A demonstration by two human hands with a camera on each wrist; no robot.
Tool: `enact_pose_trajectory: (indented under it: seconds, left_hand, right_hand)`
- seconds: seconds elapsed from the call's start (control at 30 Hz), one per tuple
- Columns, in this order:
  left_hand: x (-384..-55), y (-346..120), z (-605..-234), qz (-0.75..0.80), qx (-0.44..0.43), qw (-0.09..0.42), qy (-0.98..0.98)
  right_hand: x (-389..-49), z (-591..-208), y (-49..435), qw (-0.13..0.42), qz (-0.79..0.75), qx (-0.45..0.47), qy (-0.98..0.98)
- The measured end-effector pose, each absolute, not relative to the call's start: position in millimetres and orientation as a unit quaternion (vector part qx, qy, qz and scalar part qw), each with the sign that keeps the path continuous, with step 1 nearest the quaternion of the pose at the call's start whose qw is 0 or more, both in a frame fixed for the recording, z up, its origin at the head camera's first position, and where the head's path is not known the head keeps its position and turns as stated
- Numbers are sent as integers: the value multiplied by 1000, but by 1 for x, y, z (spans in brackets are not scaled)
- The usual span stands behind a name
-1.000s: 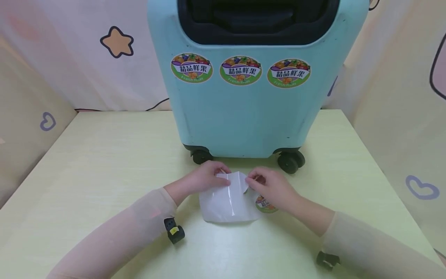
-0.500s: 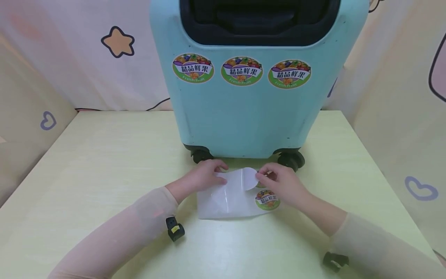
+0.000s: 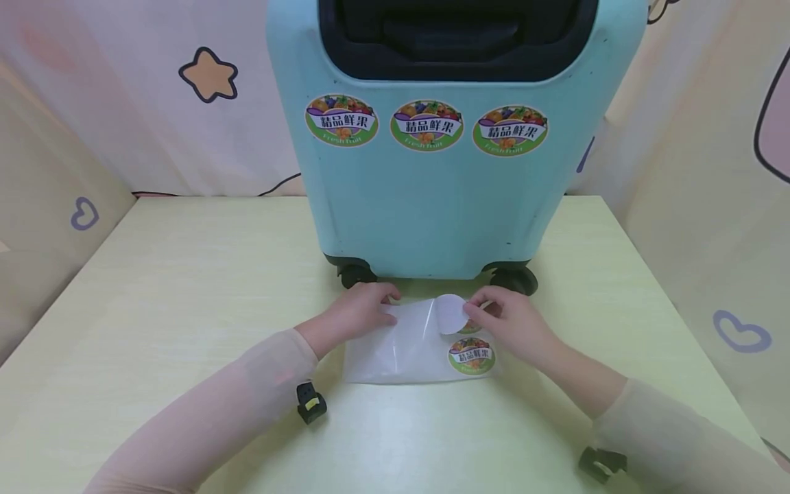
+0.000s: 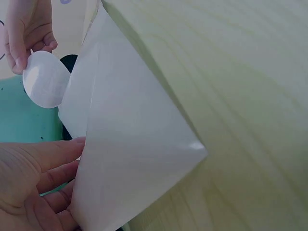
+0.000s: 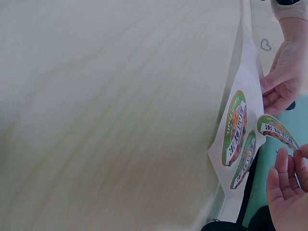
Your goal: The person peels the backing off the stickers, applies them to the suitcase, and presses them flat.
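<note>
My left hand (image 3: 358, 317) grips the far left edge of a glossy white sticker sheet (image 3: 395, 353) between thumb and fingers. With thumb and fingertips, my right hand (image 3: 515, 322) pinches an oval fruit sticker (image 3: 452, 315) at its right edge. Its white back faces up in the head view, while the right wrist view shows its printed side (image 5: 276, 130), bent into a curve. The sticker's left edge still meets the sheet. Two more printed oval stickers lie on the sheet's right part; the nearer sticker (image 3: 472, 356) shows whole, the farther one is partly covered by the lifted sticker.
A light blue suitcase (image 3: 426, 213) stands on black wheels right behind the hands. Three matching fruit stickers (image 3: 426, 126) run in a row across its front, below a black recessed handle (image 3: 457, 41). Patterned curtains surround the pale wooden table (image 3: 216, 274).
My right hand has moved right and slightly up, peeling the sticker back so its white underside shows. The sheet has flattened somewhat, uncovering the stickers on its right. My left hand has barely moved.
</note>
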State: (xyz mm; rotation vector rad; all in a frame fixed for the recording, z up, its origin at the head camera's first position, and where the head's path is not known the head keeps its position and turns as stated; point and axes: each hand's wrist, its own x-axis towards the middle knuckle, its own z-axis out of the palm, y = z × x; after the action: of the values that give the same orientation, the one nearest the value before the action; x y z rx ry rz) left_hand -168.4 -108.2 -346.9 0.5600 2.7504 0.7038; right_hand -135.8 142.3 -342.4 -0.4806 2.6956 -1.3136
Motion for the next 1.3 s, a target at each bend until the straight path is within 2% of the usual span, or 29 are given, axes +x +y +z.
enact_pose_trajectory:
  seconds: [0.17, 0.33, 0.5, 0.6, 0.67, 0.73, 0.83, 1.0, 1.17, 1.3]
  left_hand:
    - [-169, -110, -348, 233, 190, 125, 945]
    - [-170, -110, -351, 215, 203, 101, 950]
    - [-163, -106, -346, 238, 214, 6, 947]
    - [-151, -100, -338, 309, 218, -58, 924]
    - [-141, -95, -332, 377, 223, -74, 896]
    - [-131, -91, -326, 443, 231, -69, 863]
    - [-121, -86, -320, 514, 234, -34, 825]
    - [-115, -85, -315, 573, 217, 11, 791]
    - [-118, -87, -314, 615, 193, 20, 765]
    - [-121, -91, -314, 633, 164, 4, 756]
  right_hand:
    - [-136, -339, 143, 43, -421, -149, 894]
    - [-138, -335, 142, 34, -415, -138, 899]
    - [-137, -334, 136, 30, -421, -142, 895]
    - [-135, -332, 130, 9, -432, -151, 889]
    - [-133, -330, 124, -9, -446, -160, 881]
    - [-130, -327, 117, -27, -461, -171, 870]
    - [-127, -324, 107, -53, -481, -199, 852]
    - [-124, -321, 95, -81, -483, -244, 837]
    - [-124, -320, 91, -109, -490, -278, 819]
    - [-127, -322, 92, -144, -479, -300, 812]
